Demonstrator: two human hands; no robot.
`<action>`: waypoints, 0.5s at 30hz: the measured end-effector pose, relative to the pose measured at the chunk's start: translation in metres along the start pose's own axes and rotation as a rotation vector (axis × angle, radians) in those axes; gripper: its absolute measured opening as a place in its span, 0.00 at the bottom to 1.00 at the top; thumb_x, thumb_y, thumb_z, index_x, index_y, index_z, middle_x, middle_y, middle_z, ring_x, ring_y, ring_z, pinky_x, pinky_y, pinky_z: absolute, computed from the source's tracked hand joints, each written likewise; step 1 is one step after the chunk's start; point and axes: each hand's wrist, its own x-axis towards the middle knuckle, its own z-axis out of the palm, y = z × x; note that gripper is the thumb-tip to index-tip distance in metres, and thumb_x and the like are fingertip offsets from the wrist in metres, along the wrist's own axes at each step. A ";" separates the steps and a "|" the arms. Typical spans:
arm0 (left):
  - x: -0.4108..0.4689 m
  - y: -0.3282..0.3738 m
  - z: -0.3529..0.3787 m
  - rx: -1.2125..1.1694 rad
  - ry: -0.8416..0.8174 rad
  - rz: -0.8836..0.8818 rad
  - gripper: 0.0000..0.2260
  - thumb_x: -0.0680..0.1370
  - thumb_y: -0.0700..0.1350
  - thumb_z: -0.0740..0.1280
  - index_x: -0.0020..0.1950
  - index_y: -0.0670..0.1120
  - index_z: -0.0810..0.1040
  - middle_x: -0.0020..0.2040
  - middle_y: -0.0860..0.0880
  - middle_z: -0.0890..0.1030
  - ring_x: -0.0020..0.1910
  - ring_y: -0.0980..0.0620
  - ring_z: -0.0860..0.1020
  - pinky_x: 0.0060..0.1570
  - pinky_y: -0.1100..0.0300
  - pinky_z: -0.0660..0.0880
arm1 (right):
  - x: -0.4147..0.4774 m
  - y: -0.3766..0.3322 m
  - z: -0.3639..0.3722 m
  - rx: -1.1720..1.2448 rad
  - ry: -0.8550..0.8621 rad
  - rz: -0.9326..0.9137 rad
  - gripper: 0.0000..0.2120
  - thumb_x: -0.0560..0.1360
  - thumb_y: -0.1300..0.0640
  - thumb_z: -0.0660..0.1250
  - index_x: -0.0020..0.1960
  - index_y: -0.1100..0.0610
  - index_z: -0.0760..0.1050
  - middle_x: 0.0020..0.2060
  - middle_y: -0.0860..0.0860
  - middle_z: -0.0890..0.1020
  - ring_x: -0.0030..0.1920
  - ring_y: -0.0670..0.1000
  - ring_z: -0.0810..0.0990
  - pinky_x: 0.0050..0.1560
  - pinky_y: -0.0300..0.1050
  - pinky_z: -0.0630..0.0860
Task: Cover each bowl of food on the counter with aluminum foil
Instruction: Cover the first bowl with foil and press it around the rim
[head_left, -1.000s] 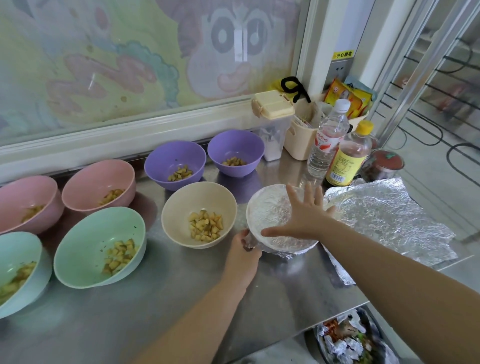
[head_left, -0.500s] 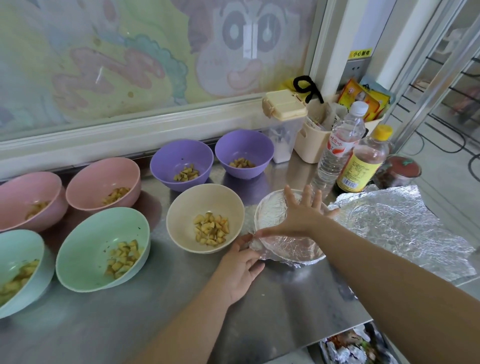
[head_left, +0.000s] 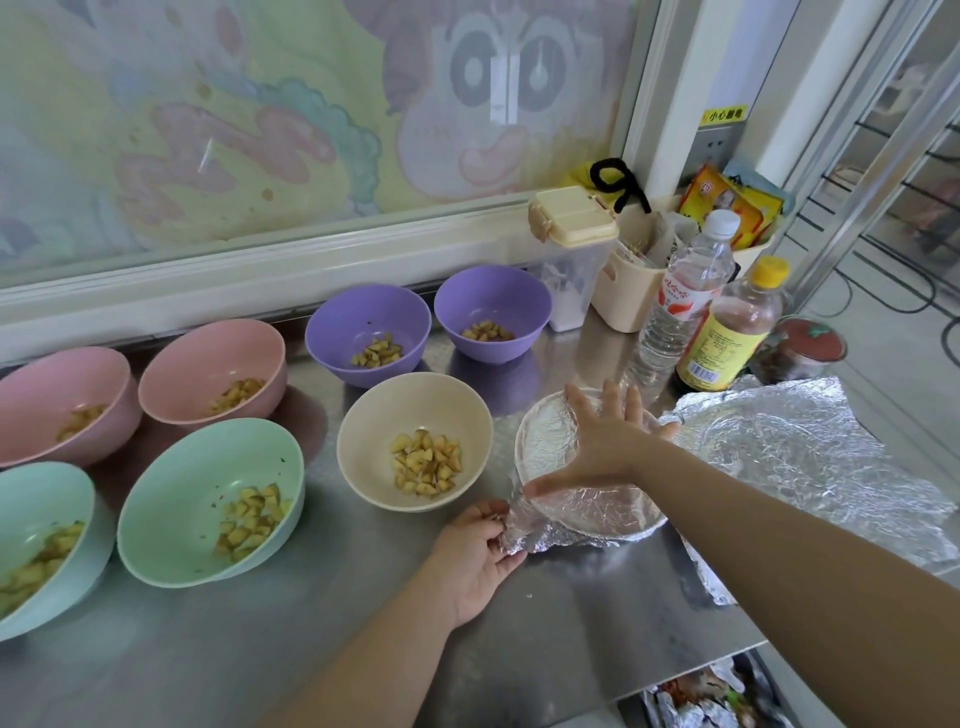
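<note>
Finely crinkled silvery foil (head_left: 597, 514), taut, round

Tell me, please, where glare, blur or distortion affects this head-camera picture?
Head view: the wide-angle lens bows the window sill; soft daylight glares off the loose foil sheet and the foil cover under the right hand; the beige bowl at the centre is sharp.

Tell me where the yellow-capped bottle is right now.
In the head view, the yellow-capped bottle stands at the right rear of the counter, between the clear water bottle and the red-lidded jar.
</note>
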 end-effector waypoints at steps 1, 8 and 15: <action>0.000 0.001 0.000 0.004 -0.011 -0.005 0.13 0.80 0.29 0.54 0.53 0.41 0.75 0.51 0.39 0.81 0.52 0.42 0.79 0.67 0.42 0.71 | 0.001 0.001 0.000 0.001 -0.001 -0.003 0.82 0.34 0.12 0.60 0.78 0.38 0.28 0.78 0.55 0.28 0.76 0.65 0.26 0.68 0.84 0.43; -0.016 0.000 -0.006 0.469 -0.164 0.243 0.24 0.67 0.41 0.77 0.61 0.48 0.74 0.57 0.47 0.81 0.54 0.54 0.80 0.61 0.58 0.76 | 0.001 0.002 0.001 -0.006 0.005 -0.002 0.80 0.37 0.12 0.62 0.78 0.38 0.28 0.78 0.55 0.28 0.77 0.65 0.27 0.68 0.84 0.41; -0.006 -0.021 -0.009 1.100 0.056 0.769 0.22 0.71 0.48 0.75 0.58 0.55 0.67 0.57 0.53 0.70 0.58 0.57 0.72 0.59 0.70 0.67 | 0.001 0.002 0.001 -0.019 -0.005 -0.002 0.81 0.36 0.12 0.61 0.77 0.38 0.26 0.78 0.54 0.27 0.77 0.65 0.27 0.68 0.84 0.41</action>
